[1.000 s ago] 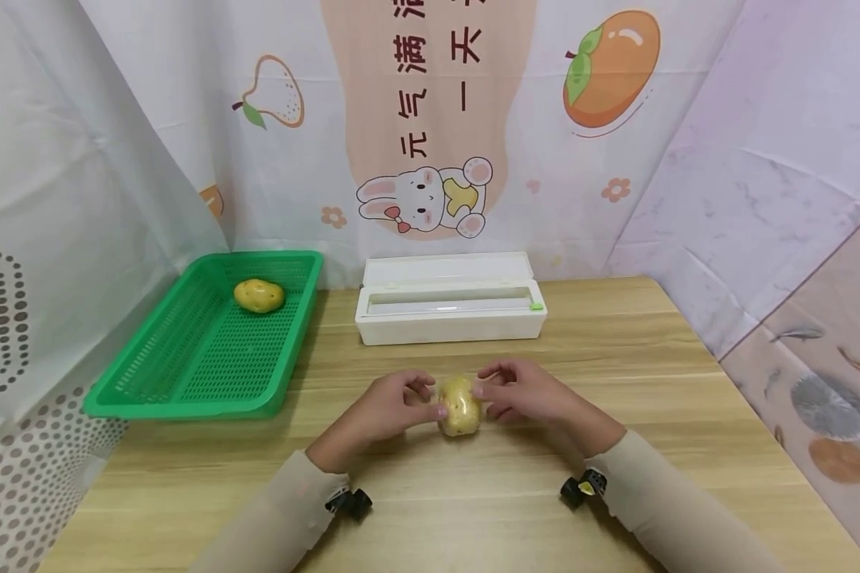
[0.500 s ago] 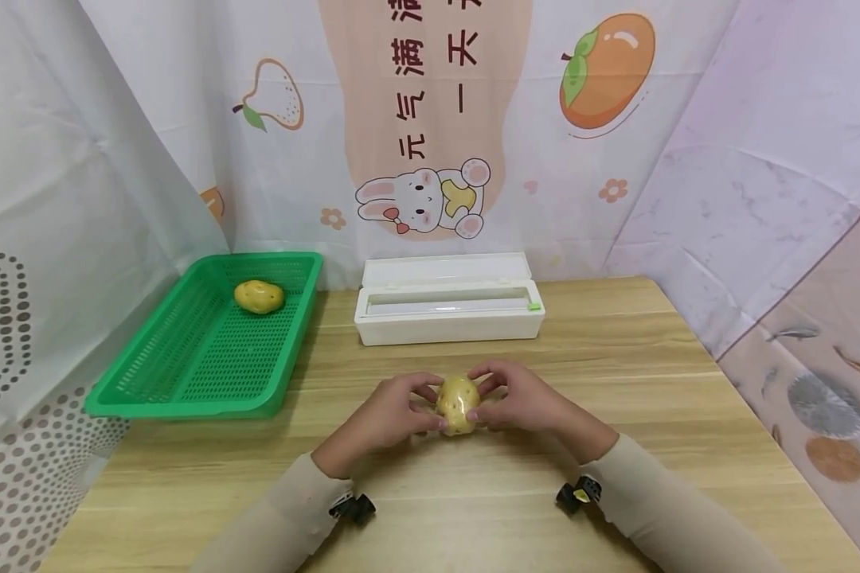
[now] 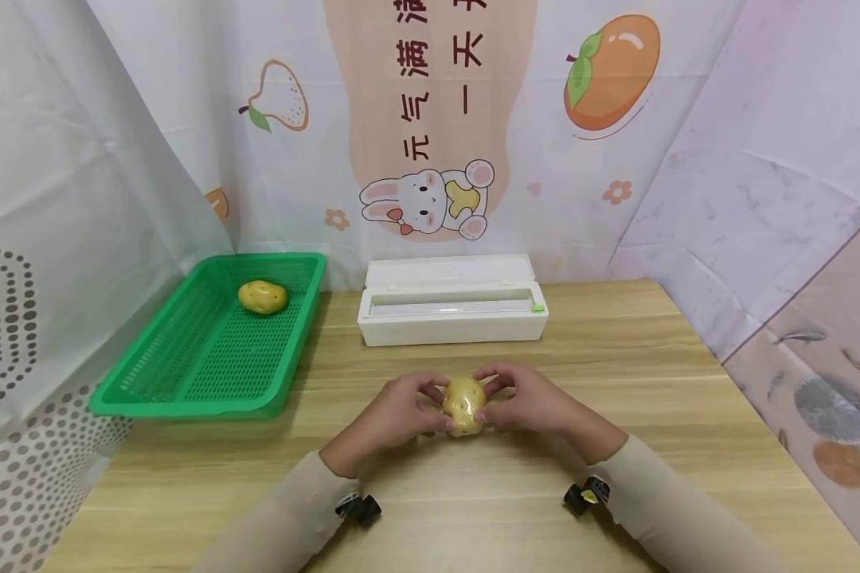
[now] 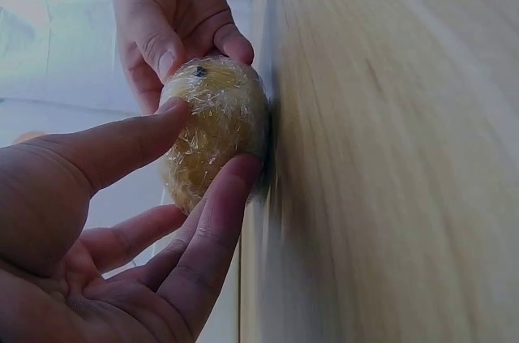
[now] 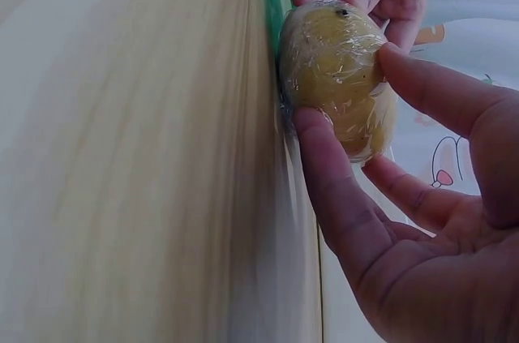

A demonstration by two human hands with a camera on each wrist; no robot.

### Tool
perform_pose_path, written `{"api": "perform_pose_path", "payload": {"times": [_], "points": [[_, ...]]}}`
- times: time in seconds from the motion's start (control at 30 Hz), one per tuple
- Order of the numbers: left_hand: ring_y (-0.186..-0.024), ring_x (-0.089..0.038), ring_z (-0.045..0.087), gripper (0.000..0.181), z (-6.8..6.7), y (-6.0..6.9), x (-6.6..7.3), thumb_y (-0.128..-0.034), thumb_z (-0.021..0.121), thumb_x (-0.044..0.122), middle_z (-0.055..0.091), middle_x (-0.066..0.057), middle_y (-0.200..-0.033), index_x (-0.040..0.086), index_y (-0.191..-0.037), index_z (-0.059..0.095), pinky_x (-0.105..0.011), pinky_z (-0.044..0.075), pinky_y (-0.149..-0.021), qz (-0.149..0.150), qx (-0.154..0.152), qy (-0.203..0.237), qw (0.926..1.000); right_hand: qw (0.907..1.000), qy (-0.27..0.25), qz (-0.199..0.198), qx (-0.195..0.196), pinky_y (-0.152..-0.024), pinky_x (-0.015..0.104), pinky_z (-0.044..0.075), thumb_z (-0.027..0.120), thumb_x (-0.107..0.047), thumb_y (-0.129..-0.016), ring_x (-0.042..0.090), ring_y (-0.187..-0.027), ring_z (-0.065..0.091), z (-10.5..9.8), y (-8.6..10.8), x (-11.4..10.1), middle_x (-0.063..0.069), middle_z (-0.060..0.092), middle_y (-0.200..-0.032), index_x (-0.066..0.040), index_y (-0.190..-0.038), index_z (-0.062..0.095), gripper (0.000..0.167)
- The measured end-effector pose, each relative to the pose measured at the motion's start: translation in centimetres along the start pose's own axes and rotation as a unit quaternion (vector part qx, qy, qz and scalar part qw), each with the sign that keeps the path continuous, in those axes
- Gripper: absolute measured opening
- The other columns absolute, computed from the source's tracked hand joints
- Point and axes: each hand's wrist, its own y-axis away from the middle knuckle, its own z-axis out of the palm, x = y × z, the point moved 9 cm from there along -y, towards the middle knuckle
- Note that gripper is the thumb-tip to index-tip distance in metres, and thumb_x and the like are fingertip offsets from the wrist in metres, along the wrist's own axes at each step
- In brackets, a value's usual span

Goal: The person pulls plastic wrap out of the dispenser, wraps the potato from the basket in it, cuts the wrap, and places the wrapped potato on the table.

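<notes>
A potato [image 3: 463, 402] in clear cling film sits on the wooden table between both hands. Wrinkled film shows on the potato [image 4: 217, 116] in the left wrist view, with a dark spot near one end. My left hand [image 3: 404, 410] holds its left side with thumb and fingertips. From the right, my right hand [image 3: 532, 399] pinches the same potato, thumb near and fingers on the far side. In the right wrist view the potato [image 5: 336, 71] touches the table surface. The fingers hide parts of both its sides.
A green basket [image 3: 279, 374] stands at the left with another potato [image 3: 263, 297] inside. Behind the hands lies a white cling film box [image 3: 453, 330], lid raised, with a green slider at its right end. Printed curtains [image 3: 287, 191] border the wooden table [image 3: 487, 509].
The right fingers have closed in on the potato, which now looks turned slightly. Left fingers have come closer round its side. Basket and white box stay in place.
</notes>
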Motion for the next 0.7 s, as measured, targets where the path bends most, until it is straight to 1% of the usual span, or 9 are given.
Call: {"api": "perform_pose_path", "payload": {"times": [0.13,0.37,0.57,0.7], "points": [[-0.083,-0.016,0.073,0.062,0.5,-0.8,0.5,-0.0789,0.092,0.021,0.07,-0.004,-0.108,0.01,-0.133,0.063,-0.034,0.061,-0.067,0.008,0.005,-0.004,0.9999,0.9999,0.012,-0.004,0.002,-0.072,0.045,0.063,0.087,-0.019,-0.083,0.027,-0.085,0.072,-1.0,0.2,0.3,0.022,0.063,-0.121,-0.012,-0.136,0.06,0.06],[-0.08,-0.015,0.072,0.061,1.8,-2.5,1.2,-0.0783,0.092,0.021,0.07,-0.004,-0.106,0.01,-0.131,0.064,-0.034,0.061,-0.065,0.012,0.002,-0.001,0.9999,1.0,0.002,0.0,0.006,-0.077,0.047,0.063,0.086,-0.017,-0.085,0.027,-0.093,0.07,-2.7,0.9,1.3,0.024,0.061,-0.124,-0.01,-0.14,0.058,0.062],[-0.082,-0.015,0.07,0.062,2.8,-3.7,2.0,-0.0783,0.092,0.021,0.07,-0.004,-0.106,0.009,-0.132,0.063,-0.031,0.06,-0.066,0.017,0.005,-0.008,0.9998,0.9998,0.008,0.006,0.015,-0.078,0.046,0.063,0.085,-0.018,-0.086,0.027,-0.099,0.069,-4.3,1.6,1.9,0.024,0.061,-0.127,-0.012,-0.142,0.059,0.063],[-0.085,-0.013,0.069,0.062,3.9,-4.7,2.5,-0.0787,0.092,0.022,0.07,-0.002,-0.105,0.009,-0.132,0.064,-0.029,0.059,-0.069,0.017,0.0,0.0,0.9998,0.9993,0.018,0.019,0.026,-0.079,0.045,0.063,0.085,-0.021,-0.087,0.027,-0.104,0.067,-5.6,2.3,2.4,0.023,0.061,-0.13,-0.013,-0.144,0.057,0.063]]}}
